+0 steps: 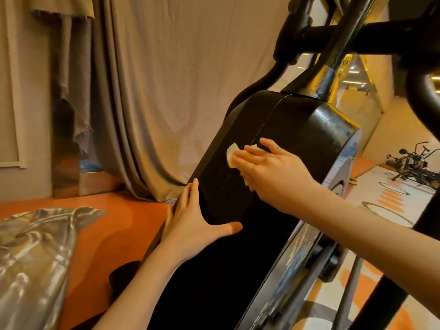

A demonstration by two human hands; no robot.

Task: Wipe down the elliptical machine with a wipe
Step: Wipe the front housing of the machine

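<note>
A large black elliptical machine [273,144] with a glossy plastic housing fills the middle and right of the view, tilted from near bottom centre up toward the far right, where dark metal bars and handles cross at the top; a thin seam runs along the top face of the housing. The right hand [273,170] lies flat on that top face with its fingers straight and close together, pressing a small pale yellowish wipe [232,154] against the black surface; the wipe shows as a crumpled edge at the fingertips on the left and a ragged edge below the palm, the rest of it hidden under the hand. The left hand [190,222] rests nearer and further left on the housing's left edge, fingers straight along the side and thumb spread wide across the top face; it holds nothing, only bracing on the housing. To the left, a long beige curtain [166,91] hangs at the far side, its folds reaching an orange floor [107,229]; a shiny silver-grey crumpled fabric [35,258] lies at the near left. Far right, another piece of dark exercise equipment [412,163] stands on a pale patterned floor with orange markings.
</note>
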